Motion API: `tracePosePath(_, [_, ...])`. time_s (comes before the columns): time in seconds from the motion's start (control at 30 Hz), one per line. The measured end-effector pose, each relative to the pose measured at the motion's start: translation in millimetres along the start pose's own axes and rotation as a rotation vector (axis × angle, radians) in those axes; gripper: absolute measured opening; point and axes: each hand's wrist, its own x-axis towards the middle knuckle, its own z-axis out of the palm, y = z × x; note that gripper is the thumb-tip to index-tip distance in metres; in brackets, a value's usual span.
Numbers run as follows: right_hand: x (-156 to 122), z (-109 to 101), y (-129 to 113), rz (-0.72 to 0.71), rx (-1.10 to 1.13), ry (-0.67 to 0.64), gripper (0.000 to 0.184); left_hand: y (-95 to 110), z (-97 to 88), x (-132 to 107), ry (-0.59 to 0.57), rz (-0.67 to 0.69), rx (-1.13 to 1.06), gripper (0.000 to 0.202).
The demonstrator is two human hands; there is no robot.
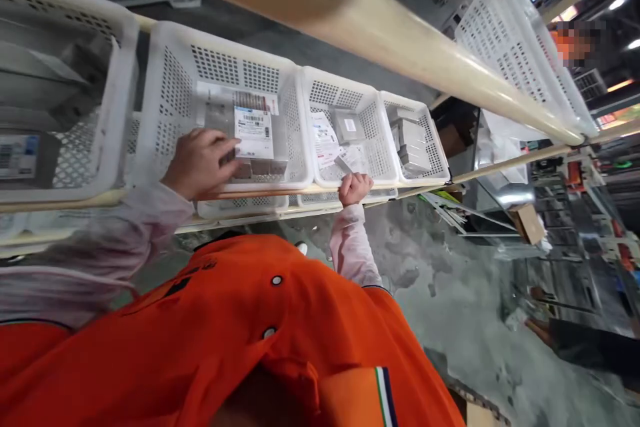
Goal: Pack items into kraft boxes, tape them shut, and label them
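Observation:
My left hand [203, 160] reaches over the front rim of a white perforated plastic basket [230, 47]. Its fingers are loosely bent and apart, with nothing held. The fingertips are beside a grey box with a white barcode label [254, 132]; whether they touch it, I cannot tell. My right hand [355, 188] is closed in a fist around the cream rack rail [320, 189], against the front rim of the neighbouring white basket [383, 177]. Inside that basket are a small grey box [349, 125] and printed paper slips [324, 137].
Another white basket [117, 147] stands at the left, and one with grey boxes [414, 147] at the right. A thick cream pipe [400, 40] crosses overhead. A tilted basket [515, 47] sits at upper right. A person in orange [573, 47] is farther back.

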Motion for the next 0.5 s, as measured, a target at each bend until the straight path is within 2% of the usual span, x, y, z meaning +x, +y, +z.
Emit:
tracePosePath(0.13, [-1.6,0.8,-1.1,0.010,-0.023,-0.001,0.036,-15.0,-14.1,54.6,-0.013,-0.111,0.025,0.089])
tracePosePath(0.23, [-2.1,0.1,-2.7,0.019,-0.034,-0.002,0.036,-24.5,-16.9,102.1,-0.178,-0.272,-0.001,0.108])
tracePosePath(0.3, [-2.0,-0.6,-3.9,0.025,-0.042,-0.001,0.036,-27.7,-14.9,122.0,-0.270,-0.325,-0.056,0.098])
tracePosePath(0.33, [-1.9,-0.8,-4.3,0.028,-0.047,-0.002,0.036,-28.9,-13.0,127.1,-0.277,-0.340,-0.109,0.088])
tracePosePath(0.43, [-1.5,-0.4,-4.4,0.035,-0.054,-0.008,0.035,-34.3,-4.6,128.0,-0.168,-0.372,-0.313,0.058])
tracePosePath(0.5, [-1.4,0.8,-3.7,0.035,-0.054,-0.018,0.035,-40.5,2.1,124.9,-0.082,-0.393,-0.432,0.048])
